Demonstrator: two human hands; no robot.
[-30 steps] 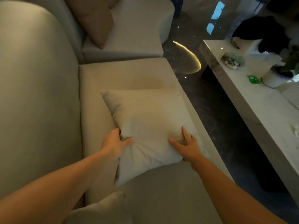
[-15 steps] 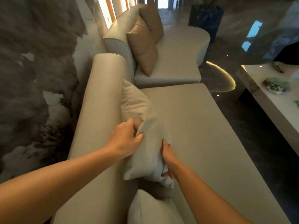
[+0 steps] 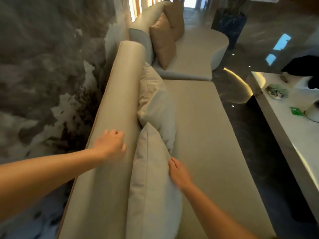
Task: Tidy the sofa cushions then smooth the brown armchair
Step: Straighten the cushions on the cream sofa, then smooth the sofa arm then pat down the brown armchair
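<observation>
A beige sofa [image 3: 203,128] runs away from me along the wall. Two pale cushions lean upright against its backrest [image 3: 119,104]: a far cushion [image 3: 153,100] and a near cushion [image 3: 150,183] that overlaps it. My left hand [image 3: 110,144] rests on top of the backrest with fingers curled and holds nothing. My right hand [image 3: 177,173] lies flat against the front face of the near cushion, fingers together. Two brown cushions [image 3: 165,38] stand on the far sofa section [image 3: 203,54].
A white marble coffee table [image 3: 293,128] stands to the right with a small dish [image 3: 276,91], a green card [image 3: 296,111] and a white pot [image 3: 313,112] on it. Dark glossy floor [image 3: 245,128] separates it from the sofa. A grey marbled wall [image 3: 43,75] lies on the left.
The far cushion went from flat on the seat to upright against the backrest. Both hands let go of it; the left moved onto the backrest, the right onto the near cushion.
</observation>
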